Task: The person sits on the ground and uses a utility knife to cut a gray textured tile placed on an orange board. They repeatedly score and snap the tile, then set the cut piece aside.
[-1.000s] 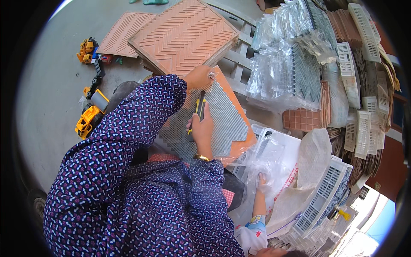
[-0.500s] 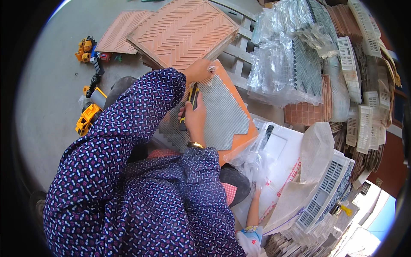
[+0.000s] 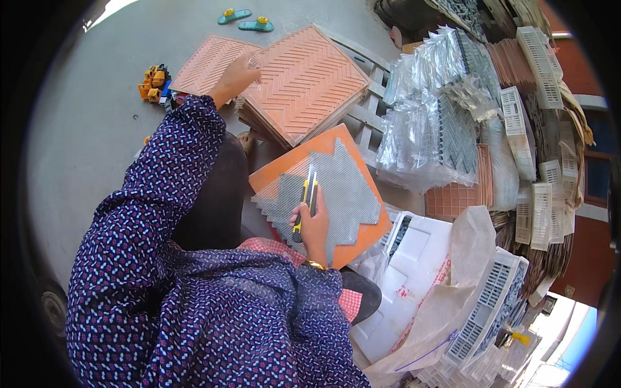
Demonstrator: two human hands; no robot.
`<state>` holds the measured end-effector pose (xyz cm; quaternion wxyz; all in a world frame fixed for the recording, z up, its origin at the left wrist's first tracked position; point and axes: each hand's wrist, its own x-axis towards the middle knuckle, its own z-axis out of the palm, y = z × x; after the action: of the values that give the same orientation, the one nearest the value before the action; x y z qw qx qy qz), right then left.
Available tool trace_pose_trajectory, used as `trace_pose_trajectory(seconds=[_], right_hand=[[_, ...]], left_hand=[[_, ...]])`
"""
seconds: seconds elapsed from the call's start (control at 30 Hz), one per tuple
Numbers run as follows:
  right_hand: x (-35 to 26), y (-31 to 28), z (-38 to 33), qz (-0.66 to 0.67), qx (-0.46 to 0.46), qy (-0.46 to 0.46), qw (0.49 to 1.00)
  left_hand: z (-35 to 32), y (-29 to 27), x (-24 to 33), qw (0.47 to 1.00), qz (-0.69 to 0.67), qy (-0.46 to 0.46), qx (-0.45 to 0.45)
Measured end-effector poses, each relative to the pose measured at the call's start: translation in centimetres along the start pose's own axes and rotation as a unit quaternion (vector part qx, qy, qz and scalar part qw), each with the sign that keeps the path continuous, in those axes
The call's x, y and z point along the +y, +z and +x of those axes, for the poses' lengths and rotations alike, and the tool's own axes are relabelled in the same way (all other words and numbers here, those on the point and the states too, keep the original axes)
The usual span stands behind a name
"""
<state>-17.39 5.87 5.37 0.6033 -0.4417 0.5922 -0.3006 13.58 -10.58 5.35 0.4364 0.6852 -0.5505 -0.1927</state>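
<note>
A grey sheet of mesh-backed mosaic tile (image 3: 346, 187) with stepped edges lies on an orange board (image 3: 275, 173) in front of me. My right hand (image 3: 314, 227) is closed round a yellow and black utility knife (image 3: 300, 223), its blade pointing away over the sheet. Out to the far left, my left hand (image 3: 234, 79) pinches a small whitish scrap of mesh (image 3: 255, 63). That hand is above the place where two groups of terracotta herringbone panels (image 3: 310, 81) meet, apart from the grey sheet.
Plastic-wrapped stacks of grey tile sheets (image 3: 420, 123) stand to the right of a pallet (image 3: 363, 116). White crates (image 3: 482, 301) and a white foam box (image 3: 414, 258) are at my right. Toy trucks (image 3: 154, 84) and green slippers (image 3: 255, 26) are on the floor.
My left hand has moved from the grey sheet up and left, carrying the mesh scrap. My right hand keeps the knife. Another person's small arm at lower right has left the view.
</note>
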Motion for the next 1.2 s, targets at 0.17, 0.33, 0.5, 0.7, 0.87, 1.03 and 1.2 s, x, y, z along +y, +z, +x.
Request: trace_pose_trajectory(seconds=[0.17,0.33,0.5,0.7,0.87,1.03,1.2], right_hand=[[1.4,-1.1,-0.4,-0.006,0.038,-0.039,0.998],[0.6,-0.5,-0.4,-0.054,0.046,-0.049,0.996],[1.8,-2.3,0.9,-0.152,0.048,-0.041,0.986],[0.1,-1.5,4.7,-0.462,0.042,-0.241,0.853],[-2.2,-1.5,4.9,-0.531,0.036,-0.162,0.831],[-3.6,0.2,4.0,-0.569,0.039,-0.167,0.804],[-2.6,1.5,4.2,-0.59,0.063,-0.194,0.781]], left_hand=[[-8.1,-7.8,-12.0,0.985,0.051,-0.15,-0.073],[-18.7,-11.1,-22.2,0.95,0.142,-0.27,-0.061],[-20.7,-9.6,-20.8,0.921,0.216,-0.294,-0.138],[-14.1,-10.0,-20.2,0.88,0.291,-0.289,-0.238],[-7.0,-2.1,-1.0,0.992,0.078,0.046,-0.093],[-11.9,8.4,7.5,0.951,0.065,0.046,-0.298],[-13.8,12.2,5.7,0.965,0.127,0.002,-0.228]])
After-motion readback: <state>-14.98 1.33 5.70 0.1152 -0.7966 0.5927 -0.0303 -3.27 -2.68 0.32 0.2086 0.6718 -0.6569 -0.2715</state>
